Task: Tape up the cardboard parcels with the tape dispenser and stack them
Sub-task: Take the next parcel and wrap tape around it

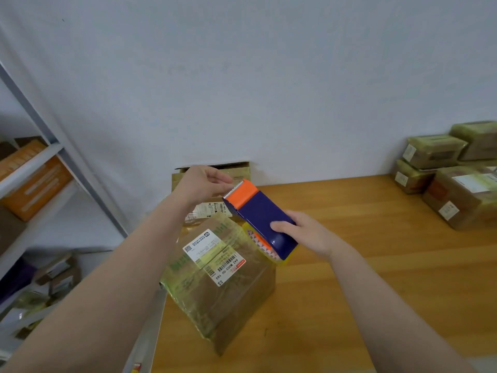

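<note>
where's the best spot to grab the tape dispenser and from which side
Grip the tape dispenser by its blue body near the rounded rear end, from the right, as the right hand does; the serrated blade sits at the orange far end, away from that grip.

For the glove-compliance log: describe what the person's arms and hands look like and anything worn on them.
The left forearm and right forearm are bare, no sleeve in view. The left hand and right hand wear no gloves; no watch, band or ring shows.
</note>
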